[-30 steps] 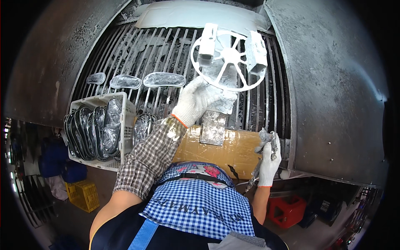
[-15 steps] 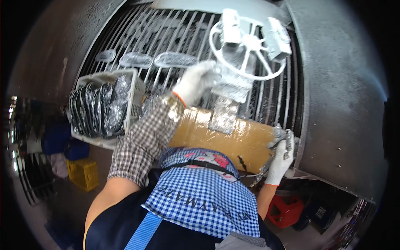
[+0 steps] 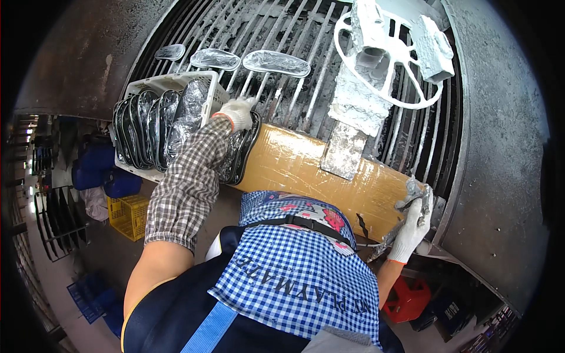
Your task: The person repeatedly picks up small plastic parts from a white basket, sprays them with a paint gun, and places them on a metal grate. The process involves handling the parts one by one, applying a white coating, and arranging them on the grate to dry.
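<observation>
Wrapped pieces (image 3: 240, 153) lie long axes fore-and-aft by near edge of grate (image 3: 299, 93), under half-curled left hand (image 3: 236, 112), hold unclear; right hand (image 3: 412, 230), farther, clasps spray gun (image 3: 409, 199).

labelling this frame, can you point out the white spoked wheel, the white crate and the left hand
White spoked wheel (image 3: 400, 52): head view, on its hub.
White crate (image 3: 219, 94): head view, on its right side wall.
Left hand (image 3: 237, 113): head view, on the middle of its back.
</observation>
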Available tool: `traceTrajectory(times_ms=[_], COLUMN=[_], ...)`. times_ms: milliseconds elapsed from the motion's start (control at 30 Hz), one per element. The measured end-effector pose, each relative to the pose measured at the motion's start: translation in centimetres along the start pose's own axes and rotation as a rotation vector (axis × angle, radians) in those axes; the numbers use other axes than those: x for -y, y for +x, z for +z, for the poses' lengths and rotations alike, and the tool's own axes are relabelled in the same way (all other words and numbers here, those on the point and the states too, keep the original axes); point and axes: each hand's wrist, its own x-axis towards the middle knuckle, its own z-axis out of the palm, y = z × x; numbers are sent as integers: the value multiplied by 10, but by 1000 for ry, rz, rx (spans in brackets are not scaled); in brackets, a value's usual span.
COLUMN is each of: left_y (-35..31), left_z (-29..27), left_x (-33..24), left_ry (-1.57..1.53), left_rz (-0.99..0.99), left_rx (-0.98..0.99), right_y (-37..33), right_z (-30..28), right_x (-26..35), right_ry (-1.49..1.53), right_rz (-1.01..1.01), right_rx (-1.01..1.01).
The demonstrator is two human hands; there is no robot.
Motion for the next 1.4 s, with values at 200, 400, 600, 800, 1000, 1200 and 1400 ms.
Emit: traceTrajectory(times_ms=[200,400,600,800,1000,1200,1400], left_y=[18,-26,-97,-158,-117,-73,-54], left_z=[12,-60,-147,-215,-222,-241,-245], left_x=[14,-12,-63,-123,-175,-211,-223], left_ry=[-100,66,55,-1023,-1723,-1893,-1803], left_rz=[-129,13,369,558,761,808,738], left_rx=[88,110,30,-56,-430,-504,-513], right_y=[1,2,3,3,2,-2,3], right_z=[2,-2,-6,-18,-23,-24,-34], right_x=[6,-3,-6,-15,-18,-11,-38], right_ry=[13,14,2,101,-164,-18,-40], right_rz=[-32,-7,-51,10,-101,-49,-108], right_rx=[29,8,-62,-70,-151,-109,-120])
